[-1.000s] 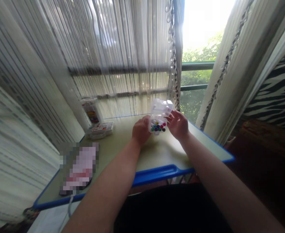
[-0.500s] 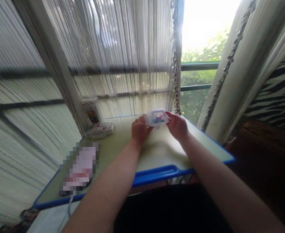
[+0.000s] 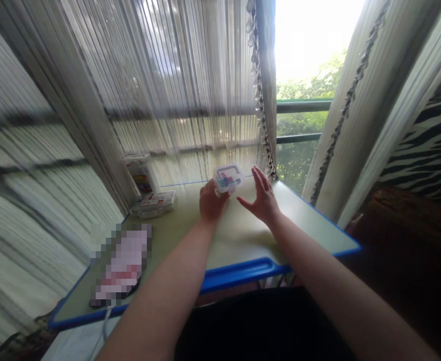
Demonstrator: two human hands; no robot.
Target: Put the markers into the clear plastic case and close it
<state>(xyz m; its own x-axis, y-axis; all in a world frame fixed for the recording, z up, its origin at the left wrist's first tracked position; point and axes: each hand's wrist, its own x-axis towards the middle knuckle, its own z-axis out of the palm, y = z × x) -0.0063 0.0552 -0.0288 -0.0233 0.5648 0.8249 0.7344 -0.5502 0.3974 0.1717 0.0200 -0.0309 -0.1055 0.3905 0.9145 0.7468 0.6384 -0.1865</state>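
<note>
A small clear plastic container (image 3: 229, 178) with a handle-shaped outline on its lid is held up above the table. Small pink, blue and teal pieces show through its wall, too blurred to name. My left hand (image 3: 211, 201) grips the container from its left side and below. To the right of it, my right hand (image 3: 261, 196) is apart from the container, thumb and fingers spread, with nothing in it.
The pale table (image 3: 239, 245) has a blue edge and a blue front groove. At its back left, a flat clear case (image 3: 155, 203) lies by an upright clear box (image 3: 141, 175). A blurred-out flat object (image 3: 125, 265) with a white cable lies front left. String curtains hang behind.
My right hand has let go of the container and opened beside it. The container has shifted slightly left and tilted in my left hand. The view has turned a little.
</note>
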